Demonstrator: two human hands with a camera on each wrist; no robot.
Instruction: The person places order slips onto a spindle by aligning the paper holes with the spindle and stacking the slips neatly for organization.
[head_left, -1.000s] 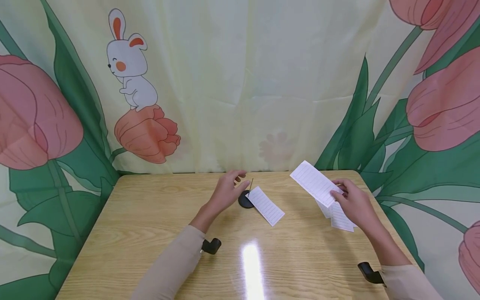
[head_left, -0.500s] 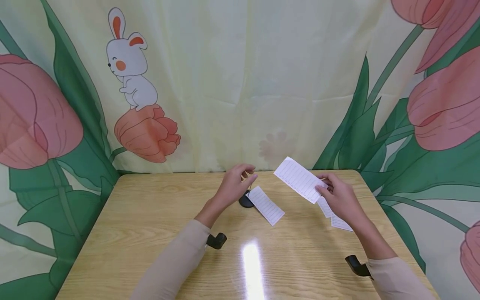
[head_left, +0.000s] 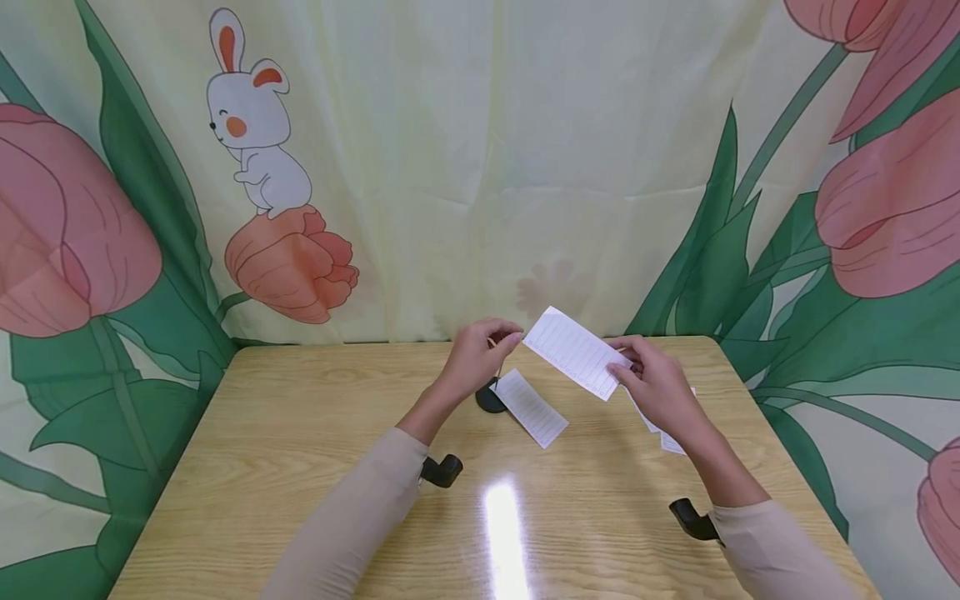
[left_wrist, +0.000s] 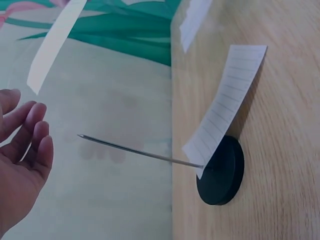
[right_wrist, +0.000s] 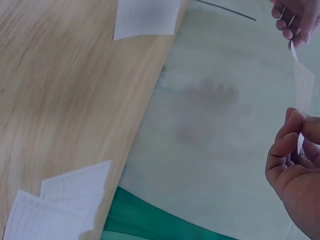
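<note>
My right hand [head_left: 651, 379] pinches a lined white paper slip [head_left: 576, 352] by its right end, in the air above the table. Fingers loosely bent, my left hand [left_wrist: 22, 155] hovers by the slip's far corner; a small gap shows in the left wrist view. Below it stands a bill spike: a thin metal rod [left_wrist: 135, 151] rising from a round black base [left_wrist: 225, 175]. One lined slip [left_wrist: 227, 100] is pierced near its end, low on the rod, and slants over the base. Further slips [right_wrist: 70, 200] lie overlapping on the table, partly behind my right hand in the head view.
The wooden table [head_left: 300, 450] reaches back to a curtain [head_left: 420, 167] printed with tulips and a rabbit. A light reflection lies near the table's front middle. Black wrist camera mounts [head_left: 442, 472] stick out from both sleeves.
My right hand has carried its slip leftward from above the loose slips. My left hand has moved slightly right and up, and the two hands are closer together. The pierced slip has stayed put.
</note>
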